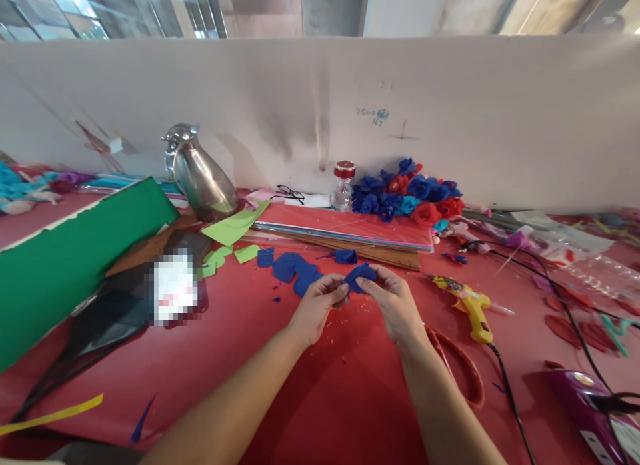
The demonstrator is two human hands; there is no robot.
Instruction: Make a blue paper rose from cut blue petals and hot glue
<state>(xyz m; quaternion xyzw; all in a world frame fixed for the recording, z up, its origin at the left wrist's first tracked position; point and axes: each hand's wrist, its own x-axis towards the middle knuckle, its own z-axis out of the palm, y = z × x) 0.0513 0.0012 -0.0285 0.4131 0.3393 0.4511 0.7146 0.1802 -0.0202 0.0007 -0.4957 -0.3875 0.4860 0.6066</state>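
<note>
Running sideways, long axis of blue paper point(361, 275); left hand point(316, 308), right hand point(397, 305) clamped on it

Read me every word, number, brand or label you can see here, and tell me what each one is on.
White partition: two lines of handwriting; the lower may read "167", the upper is too unclear.
Yellow glue gun: markings too small to read.
White pixelated patch: blurred out, unreadable.
Nothing else is legible.
</note>
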